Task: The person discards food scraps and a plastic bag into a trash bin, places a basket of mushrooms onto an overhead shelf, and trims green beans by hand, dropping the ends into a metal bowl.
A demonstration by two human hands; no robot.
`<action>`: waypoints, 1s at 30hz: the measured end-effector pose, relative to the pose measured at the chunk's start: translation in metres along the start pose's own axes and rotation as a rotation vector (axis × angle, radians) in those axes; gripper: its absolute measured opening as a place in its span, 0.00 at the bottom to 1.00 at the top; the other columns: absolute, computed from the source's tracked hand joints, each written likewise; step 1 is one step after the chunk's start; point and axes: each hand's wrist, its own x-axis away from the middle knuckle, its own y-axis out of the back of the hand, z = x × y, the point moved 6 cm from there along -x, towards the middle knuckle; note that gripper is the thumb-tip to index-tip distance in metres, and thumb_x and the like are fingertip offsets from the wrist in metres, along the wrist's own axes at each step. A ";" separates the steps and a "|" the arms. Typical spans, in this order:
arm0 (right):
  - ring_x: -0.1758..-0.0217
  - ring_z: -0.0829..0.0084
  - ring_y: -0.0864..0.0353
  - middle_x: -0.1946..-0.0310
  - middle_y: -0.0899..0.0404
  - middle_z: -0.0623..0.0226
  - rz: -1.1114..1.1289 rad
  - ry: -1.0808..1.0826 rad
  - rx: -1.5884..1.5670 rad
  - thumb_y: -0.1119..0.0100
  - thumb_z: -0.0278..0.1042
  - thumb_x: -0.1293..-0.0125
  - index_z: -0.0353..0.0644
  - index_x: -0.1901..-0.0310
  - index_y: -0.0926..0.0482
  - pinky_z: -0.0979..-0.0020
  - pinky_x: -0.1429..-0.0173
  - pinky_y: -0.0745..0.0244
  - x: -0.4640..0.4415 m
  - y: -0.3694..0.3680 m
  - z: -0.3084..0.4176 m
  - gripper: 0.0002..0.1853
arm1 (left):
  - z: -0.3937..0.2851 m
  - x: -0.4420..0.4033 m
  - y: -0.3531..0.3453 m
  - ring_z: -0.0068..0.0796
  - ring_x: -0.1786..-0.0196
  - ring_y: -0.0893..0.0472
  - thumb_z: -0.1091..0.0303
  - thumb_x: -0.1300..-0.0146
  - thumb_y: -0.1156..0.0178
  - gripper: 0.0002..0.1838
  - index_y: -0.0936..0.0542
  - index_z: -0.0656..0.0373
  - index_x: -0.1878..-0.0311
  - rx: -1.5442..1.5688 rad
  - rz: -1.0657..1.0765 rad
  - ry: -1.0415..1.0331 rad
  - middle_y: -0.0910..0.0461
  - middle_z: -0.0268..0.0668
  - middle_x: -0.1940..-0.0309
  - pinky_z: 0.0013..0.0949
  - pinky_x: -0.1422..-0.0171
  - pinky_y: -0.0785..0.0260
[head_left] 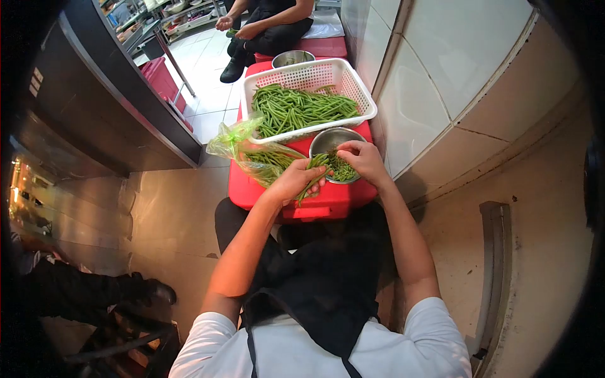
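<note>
My left hand (pixel 296 179) is closed around a small bunch of green beans (pixel 317 165). Just right of it, my right hand (pixel 363 159) is over the metal bowl (pixel 323 140), its fingers pinched together. What those fingertips hold, if anything, is too small to make out. Short bits of bean (pixel 343 170) lie in the bowl. Left of my left hand, a clear plastic bag (pixel 230 143) with more beans rests on the red cooler box (pixel 242 189). Behind the bowl stands a white perforated basket (pixel 362 88) heaped with long green beans (pixel 296 110).
A second metal bowl (pixel 293 58) sits beyond the basket. Farther back, a seated co-worker (pixel 277 25) holds something green. A tiled wall (pixel 466 57) rises close on the right. On the left are a dark metal panel (pixel 120 94) and a pink bin (pixel 161 82).
</note>
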 end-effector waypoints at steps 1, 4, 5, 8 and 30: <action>0.64 0.74 0.16 0.68 0.14 0.64 0.018 0.035 -0.090 0.32 0.33 0.37 0.38 0.57 0.13 0.73 0.57 0.22 0.004 0.001 0.016 0.10 | 0.000 0.001 0.000 0.16 0.76 0.27 0.64 0.23 0.47 0.11 0.20 0.62 0.54 -0.011 -0.001 -0.002 0.23 0.28 0.73 0.22 0.73 0.36; 0.62 0.74 0.16 0.65 0.14 0.62 0.060 0.163 -0.213 0.33 0.28 0.38 0.38 0.56 0.14 0.71 0.56 0.23 0.016 0.002 0.068 0.09 | 0.000 -0.001 0.000 0.16 0.76 0.27 0.65 0.23 0.47 0.10 0.21 0.61 0.55 -0.021 -0.014 0.014 0.23 0.28 0.73 0.22 0.73 0.36; 0.61 0.73 0.16 0.64 0.15 0.62 0.065 0.227 -0.154 0.33 0.26 0.39 0.38 0.57 0.14 0.70 0.56 0.23 0.019 0.001 0.080 0.08 | 0.002 -0.002 -0.001 0.16 0.76 0.27 0.65 0.23 0.47 0.10 0.21 0.60 0.55 -0.012 -0.010 0.021 0.23 0.28 0.73 0.22 0.73 0.36; 0.62 0.67 0.17 0.67 0.17 0.61 0.040 0.433 0.005 0.34 0.25 0.40 0.37 0.60 0.16 0.67 0.57 0.24 0.021 0.002 0.089 0.06 | 0.002 -0.004 -0.006 0.17 0.76 0.27 0.65 0.23 0.47 0.09 0.22 0.59 0.55 0.004 0.004 0.032 0.23 0.28 0.73 0.22 0.73 0.36; 0.67 0.80 0.21 0.71 0.19 0.70 0.007 0.137 0.102 0.35 0.34 0.33 0.34 0.63 0.15 0.74 0.63 0.28 0.009 0.005 0.050 0.10 | 0.000 -0.001 -0.004 0.13 0.76 0.30 0.63 0.22 0.47 0.12 0.21 0.62 0.55 -0.052 0.013 0.005 0.23 0.27 0.73 0.21 0.74 0.39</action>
